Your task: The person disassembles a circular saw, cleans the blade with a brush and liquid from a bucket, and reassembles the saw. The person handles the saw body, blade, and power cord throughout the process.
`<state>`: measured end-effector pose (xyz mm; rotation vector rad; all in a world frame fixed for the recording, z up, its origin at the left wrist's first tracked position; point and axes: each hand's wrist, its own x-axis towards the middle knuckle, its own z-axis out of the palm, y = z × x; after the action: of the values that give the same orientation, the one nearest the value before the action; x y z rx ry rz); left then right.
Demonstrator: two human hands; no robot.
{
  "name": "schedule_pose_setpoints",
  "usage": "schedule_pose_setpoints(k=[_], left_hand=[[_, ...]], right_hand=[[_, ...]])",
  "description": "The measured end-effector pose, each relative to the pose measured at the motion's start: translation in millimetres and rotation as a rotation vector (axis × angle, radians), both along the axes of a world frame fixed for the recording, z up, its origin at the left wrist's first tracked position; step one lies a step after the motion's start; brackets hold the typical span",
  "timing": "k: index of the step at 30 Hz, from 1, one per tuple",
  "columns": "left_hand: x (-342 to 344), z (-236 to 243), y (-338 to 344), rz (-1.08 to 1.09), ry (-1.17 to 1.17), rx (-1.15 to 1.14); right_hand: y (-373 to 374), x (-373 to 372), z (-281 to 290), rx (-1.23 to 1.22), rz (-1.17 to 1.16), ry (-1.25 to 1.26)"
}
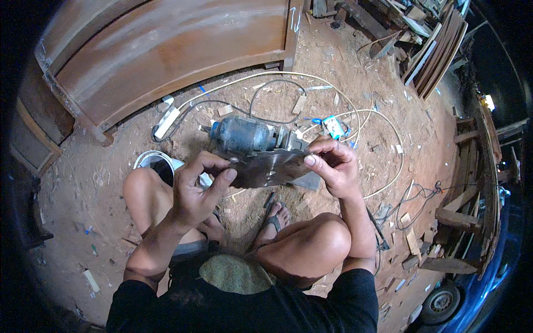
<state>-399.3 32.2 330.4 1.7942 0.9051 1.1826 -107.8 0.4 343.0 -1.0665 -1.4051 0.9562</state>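
Observation:
Between my two hands I hold a round, toothed circular saw blade, tilted so that its dark, shiny face shows. My left hand pinches its left edge between thumb and fingers. At the opposite edge my right hand grips it the same way. Just beyond the blade, a blue-grey motor-bodied power tool lies on the ground, its near part hidden behind the blade. A flat grey metal plate shows below the blade by my right hand.
A white bucket stands by my left knee. A white power strip and a looping pale cable lie on the dirt among wood scraps. Wooden furniture stands far left; stacked boards lean far right. A blue-and-white packet lies beyond my right hand.

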Motion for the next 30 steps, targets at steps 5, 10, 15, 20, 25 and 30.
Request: schedule_pose_setpoints(k=[5,10,15,20,25,30], left_hand=[[21,-52,2,-0.041,-0.021,-0.276],[40,-97,0,-0.038,0.052,-0.435],[57,-134,-4,-0.036,0.18,-0.439],[55,-184,-9,-0.054,0.227,-0.522],[58,-215,-9,-0.076,0.22,-0.639],[66,-232,-1,-0.054,0.247,-0.654]], right_hand=[[-2,13,-40,-0.074,-0.034,-0.048],[-14,20,-103,-0.134,-0.138,-0.029],[-34,20,-169,-0.333,-0.225,0.206],[-51,11,-220,-0.45,-0.212,0.423],[-53,13,-232,-0.555,-0.259,0.445],[-52,7,-276,-0.629,-0.294,0.402]])
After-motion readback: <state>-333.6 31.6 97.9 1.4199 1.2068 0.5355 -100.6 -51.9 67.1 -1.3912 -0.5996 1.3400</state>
